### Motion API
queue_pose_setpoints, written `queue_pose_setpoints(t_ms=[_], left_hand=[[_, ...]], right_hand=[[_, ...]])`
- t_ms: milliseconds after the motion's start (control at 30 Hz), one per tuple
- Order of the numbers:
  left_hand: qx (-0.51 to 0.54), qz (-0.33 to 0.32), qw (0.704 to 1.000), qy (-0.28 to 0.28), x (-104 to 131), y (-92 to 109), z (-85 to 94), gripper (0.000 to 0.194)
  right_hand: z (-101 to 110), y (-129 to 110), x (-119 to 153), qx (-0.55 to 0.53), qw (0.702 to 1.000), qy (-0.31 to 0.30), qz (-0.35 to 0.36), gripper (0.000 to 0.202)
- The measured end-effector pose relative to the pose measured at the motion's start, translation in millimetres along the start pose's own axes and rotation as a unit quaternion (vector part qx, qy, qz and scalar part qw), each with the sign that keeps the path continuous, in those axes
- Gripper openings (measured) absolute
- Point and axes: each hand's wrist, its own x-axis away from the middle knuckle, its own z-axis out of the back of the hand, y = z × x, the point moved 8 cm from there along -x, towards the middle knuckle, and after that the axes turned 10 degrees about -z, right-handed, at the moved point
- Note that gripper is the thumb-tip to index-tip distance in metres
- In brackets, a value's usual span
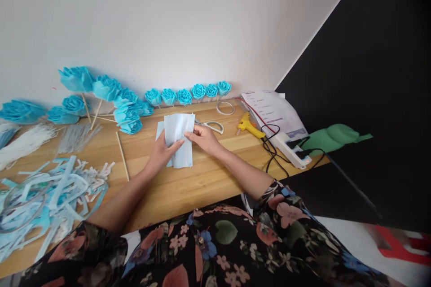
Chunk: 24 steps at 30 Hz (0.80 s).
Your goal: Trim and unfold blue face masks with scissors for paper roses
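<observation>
Light blue folded sheets (179, 128) are held upright above the wooden table, the front one paler than the piece showing behind at the left. My left hand (160, 150) grips their left side, its thumb lying across the front. At the right edge, my right hand (203, 138) pinches the sheets between thumb and fingers. Scissors (215, 127) lie just behind my right hand, their blades partly hidden. A thin wooden stick (122, 156) rests on the table left of my left hand.
Blue paper flowers (184, 97) line the wall. Cut strips (60, 193) are heaped at left. A tape ring (225, 107), yellow glue gun (249, 124), printed papers (274, 110) and a power strip (293, 150) with black cables lie at right.
</observation>
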Motion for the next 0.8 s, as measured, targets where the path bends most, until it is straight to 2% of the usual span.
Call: queue_pose_setpoints(t_ms=[67, 167, 233, 300, 400, 467, 633, 800], left_hand=[[-0.055, -0.087, 0.994, 0.044, -3.7, 13.6, 13.7, 0.061], [-0.155, -0.231, 0.955, 0.101, -1.9, 44.0, 31.2, 0.057], [-0.211, -0.303, 0.924, 0.101, 1.9, 62.0, 33.2, 0.050], [-0.248, -0.340, 0.904, 0.076, 3.8, 71.3, 28.9, 0.036], [-0.276, -0.338, 0.900, 0.026, 1.7, 67.7, 19.5, 0.018], [-0.282, -0.312, 0.907, 0.004, -1.5, 58.3, 15.6, 0.013], [-0.259, -0.261, 0.930, -0.005, -7.5, 39.5, 15.8, 0.017], [-0.239, -0.223, 0.945, 0.000, -11.4, 30.5, 20.1, 0.025]], right_hand=[[3.8, -3.2, 0.5, 0.013, 1.000, 0.005, 0.003, 0.036], [2.5, -12.6, 4.6, 0.062, 0.998, -0.004, 0.027, 0.042], [-2.2, -16.1, 7.5, 0.091, 0.995, -0.016, 0.042, 0.043], [-7.4, -15.7, 9.0, 0.108, 0.993, -0.029, 0.048, 0.038], [-12.2, -12.1, 8.9, 0.113, 0.992, -0.041, 0.047, 0.024], [-12.3, -10.1, 7.9, 0.115, 0.992, -0.037, 0.043, 0.025], [-6.9, -12.4, 6.6, 0.117, 0.992, -0.008, 0.054, 0.029], [-6.9, -13.9, 6.9, 0.117, 0.992, -0.014, 0.055, 0.021]])
